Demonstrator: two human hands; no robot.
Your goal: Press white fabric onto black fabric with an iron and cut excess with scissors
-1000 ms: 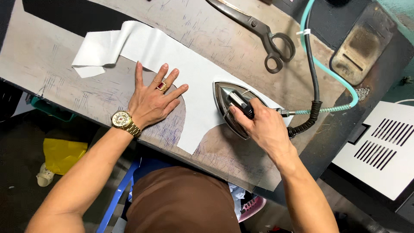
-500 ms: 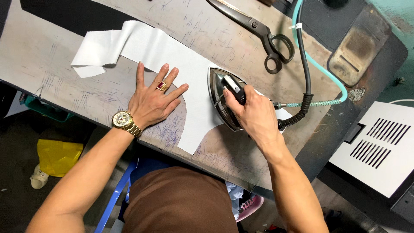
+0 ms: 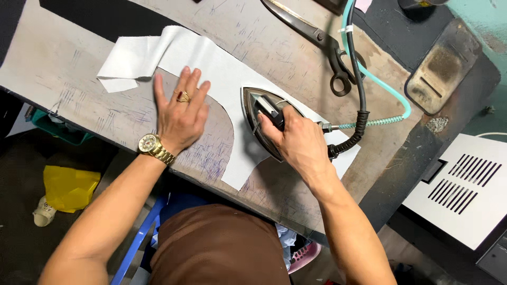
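Observation:
A long curved piece of white fabric [image 3: 211, 63] lies on the worn work table [image 3: 68, 84]. My right hand [image 3: 298, 142] grips the black handle of a steam iron [image 3: 259, 113], which rests flat on the fabric with its tip pointing away from me. A black cord and a teal hose run from the iron's rear up to the right. My left hand [image 3: 180, 113], with a ring and a gold watch, lies flat and spread on the table, its fingertips on the fabric's edge left of the iron.
Large black scissors [image 3: 322, 45] lie on the table beyond the iron. A rusty iron rest [image 3: 442, 66] sits at the right corner. A white vented box [image 3: 465, 190] stands lower right. A yellow bag [image 3: 68, 187] lies on the floor at left.
The iron and my right hand have slid left along the fabric toward my left hand. My left hand has stayed flat in about the same spot.

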